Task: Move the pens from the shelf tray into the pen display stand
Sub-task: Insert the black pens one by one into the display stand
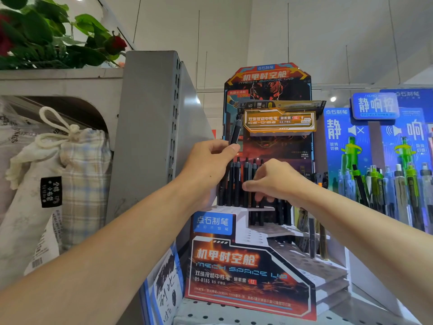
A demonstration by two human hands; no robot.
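The stepped pen display stand (255, 233) with red and black artwork stands on the shelf in the middle. Several black pens (236, 181) stand upright in its top tiers. My left hand (210, 163) holds a black pen (235, 132) upright at the stand's upper left, pinched between thumb and fingers. My right hand (274, 181) reaches among the standing pens, fingers curled around one or more of them; its exact grip is hidden behind the fingers. The lower white tiers show empty holes.
A grey shelf upright (150, 127) rises left of the stand. Cloth drawstring bags (70, 174) lie further left, with artificial roses (46, 31) above. A blue display with green and blue pens (384, 179) stands to the right. A perforated shelf board (210, 317) lies below.
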